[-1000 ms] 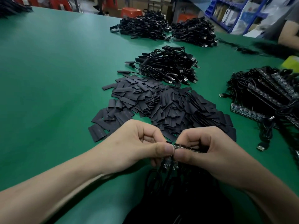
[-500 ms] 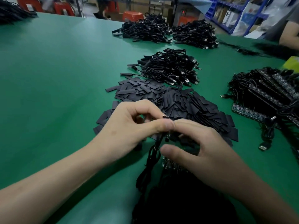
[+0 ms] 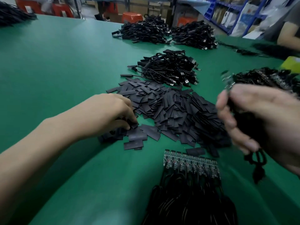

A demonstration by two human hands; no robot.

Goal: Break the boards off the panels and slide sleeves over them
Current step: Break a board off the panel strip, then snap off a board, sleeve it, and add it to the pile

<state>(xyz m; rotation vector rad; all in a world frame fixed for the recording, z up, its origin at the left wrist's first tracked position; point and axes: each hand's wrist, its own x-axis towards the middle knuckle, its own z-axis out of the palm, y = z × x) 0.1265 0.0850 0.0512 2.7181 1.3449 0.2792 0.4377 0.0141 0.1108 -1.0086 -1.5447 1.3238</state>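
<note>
On the green worktop (image 3: 56, 70), left hand (image 3: 113, 114) palm-down at the near left edge of the heap of flat black sleeves (image 3: 175, 111), fingers bent onto the loose pieces there, thumb tip against one; cannot tell if pinching a sleeve or only resting on it. Off to the right and up off the worktop, right hand (image 3: 272, 111), badly blurred, fingers curled round a coiled black cable (image 3: 258, 161), loops hanging below the fist, with a small circuit board (image 3: 227, 82) sticking up above the fingers. Just in front of the sleeves, nearest the camera, a narrow panel of joined circuit boards (image 3: 191, 164) flat on the worktop, black leads (image 3: 190, 203) running from it into a dark tangle at the bottom edge. Beyond the sleeves, touching their far side, a pile of black USB cables (image 3: 170, 69); two more such piles (image 3: 144, 32) side by side well back. At the far right, a dark heap of wired panels (image 3: 267, 78) and another person's forearm (image 3: 289, 38) at the frame edge.
</note>
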